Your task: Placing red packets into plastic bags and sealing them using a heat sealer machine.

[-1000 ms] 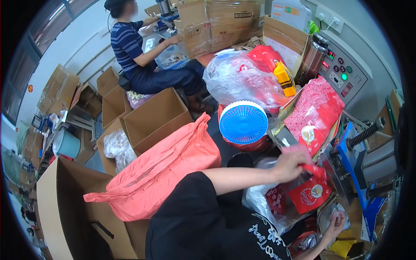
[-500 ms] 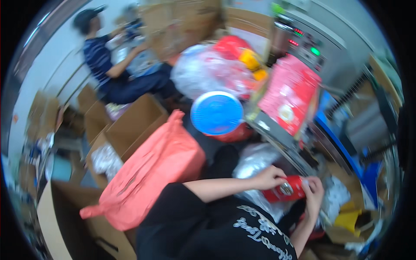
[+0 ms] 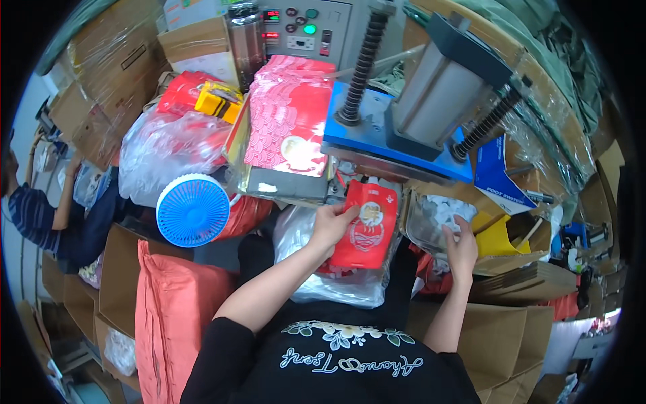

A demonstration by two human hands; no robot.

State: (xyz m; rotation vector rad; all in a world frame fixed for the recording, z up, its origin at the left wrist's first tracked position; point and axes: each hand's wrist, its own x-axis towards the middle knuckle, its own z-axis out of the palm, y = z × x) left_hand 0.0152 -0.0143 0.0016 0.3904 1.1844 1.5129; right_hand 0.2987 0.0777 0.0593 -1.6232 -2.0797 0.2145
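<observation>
My left hand (image 3: 332, 232) grips a red packet (image 3: 367, 225) by its left edge, thumb on top. The packet is flat, with a gold emblem and pale line drawing on its front. It is held over a clear plastic bag (image 3: 303, 269) on my lap. My right hand (image 3: 462, 248) is at a clear plastic tub (image 3: 418, 232) of small white pieces (image 3: 441, 210). Its thumb and forefinger are apart at the white pieces, and I see nothing held between them. Just beyond the packet stands a press with a blue plate (image 3: 373, 131) and spring-wound posts.
A stack of red printed packets (image 3: 286, 111) lies left of the press. A blue fan (image 3: 193, 210), a coral bag (image 3: 171, 316) and plastic-wrapped red goods (image 3: 168, 148) are on the left. Another person's arm (image 3: 64, 195) shows at far left. Cardboard boxes (image 3: 505, 337) stand at right.
My view has swung right toward the press. The packet, earlier between both hands, is now in my left hand alone; my right hand has moved to the tub.
</observation>
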